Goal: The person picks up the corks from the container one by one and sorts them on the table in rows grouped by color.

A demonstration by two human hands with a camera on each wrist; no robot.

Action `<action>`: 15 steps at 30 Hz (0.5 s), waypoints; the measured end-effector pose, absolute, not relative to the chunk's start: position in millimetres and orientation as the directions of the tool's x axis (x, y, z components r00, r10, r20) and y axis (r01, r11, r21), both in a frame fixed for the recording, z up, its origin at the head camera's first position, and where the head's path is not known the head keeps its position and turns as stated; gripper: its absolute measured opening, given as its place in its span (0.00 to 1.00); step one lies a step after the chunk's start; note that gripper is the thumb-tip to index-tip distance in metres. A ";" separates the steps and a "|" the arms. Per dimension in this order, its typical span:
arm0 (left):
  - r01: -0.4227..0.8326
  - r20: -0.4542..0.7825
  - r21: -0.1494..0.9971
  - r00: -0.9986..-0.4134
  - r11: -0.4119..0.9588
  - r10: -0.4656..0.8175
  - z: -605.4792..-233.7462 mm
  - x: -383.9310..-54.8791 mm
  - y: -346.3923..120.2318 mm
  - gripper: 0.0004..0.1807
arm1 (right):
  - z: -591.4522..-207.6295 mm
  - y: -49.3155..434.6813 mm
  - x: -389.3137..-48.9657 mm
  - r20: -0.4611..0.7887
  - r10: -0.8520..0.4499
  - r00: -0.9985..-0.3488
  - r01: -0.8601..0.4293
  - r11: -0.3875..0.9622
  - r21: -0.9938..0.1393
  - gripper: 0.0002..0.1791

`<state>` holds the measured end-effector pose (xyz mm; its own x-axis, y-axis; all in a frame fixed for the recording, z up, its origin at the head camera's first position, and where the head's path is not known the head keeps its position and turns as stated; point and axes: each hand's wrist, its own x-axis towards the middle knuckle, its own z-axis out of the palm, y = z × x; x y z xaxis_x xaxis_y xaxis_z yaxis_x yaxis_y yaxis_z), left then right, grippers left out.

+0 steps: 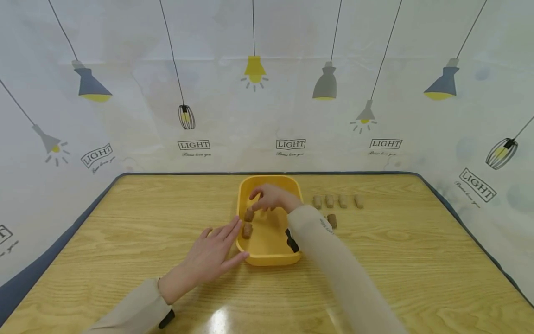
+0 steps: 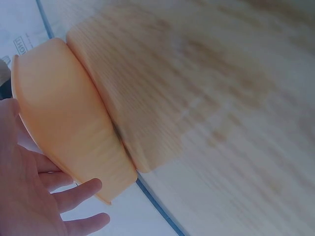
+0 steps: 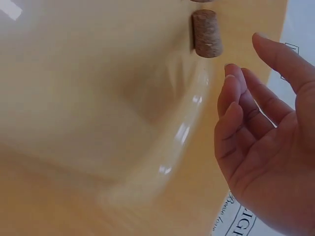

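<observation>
A yellow plastic bin (image 1: 273,260) stands on the wooden table. Inside, along its left wall, are two brown corks, a front cork (image 1: 247,230) and a rear cork (image 1: 249,214). My right hand (image 1: 273,196) reaches over the bin, its fingers loosely bent with nothing between them. In the right wrist view a cork (image 3: 207,33) lies just beyond the thumb and fingertips, with a gap between. My left hand (image 1: 214,254) has its fingers spread at the bin's front left rim. The left wrist view has those fingers along the outer wall (image 2: 69,118).
To the right of the bin, several corks (image 1: 329,201) stand in a row on the table. A darker cork (image 1: 332,221) is nearer, beside my right sleeve (image 1: 325,246). Behind the table's dark far edge (image 1: 200,173) hangs a sheet printed with lamps.
</observation>
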<state>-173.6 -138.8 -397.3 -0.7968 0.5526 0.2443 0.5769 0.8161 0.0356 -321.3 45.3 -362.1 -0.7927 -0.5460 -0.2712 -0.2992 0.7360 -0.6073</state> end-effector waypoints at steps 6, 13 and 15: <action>0.573 0.249 0.028 -0.798 0.819 0.549 -398.4 -173.8 -138.4 0.41 | -373.6 42.4 -317.5 -0.338 -0.507 -0.793 -0.241 0.771 -0.590 0.24; 0.573 0.236 0.030 -0.800 0.819 0.551 -398.3 -174.1 -138.6 0.41 | -384.1 38.5 -314.8 -0.342 -0.481 -0.807 -0.229 0.789 -0.570 0.22; 0.571 0.234 0.028 -0.801 0.820 0.550 -398.2 -174.1 -138.7 0.41 | -385.1 36.9 -314.2 -0.349 -0.466 -0.813 -0.211 0.794 -0.570 0.21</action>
<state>-174.1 -138.7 -398.2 -0.8015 0.5502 0.2342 0.5712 0.8203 0.0276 -314.2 36.9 -385.1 -0.8130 -0.4662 -0.3489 -0.2106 0.7940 -0.5703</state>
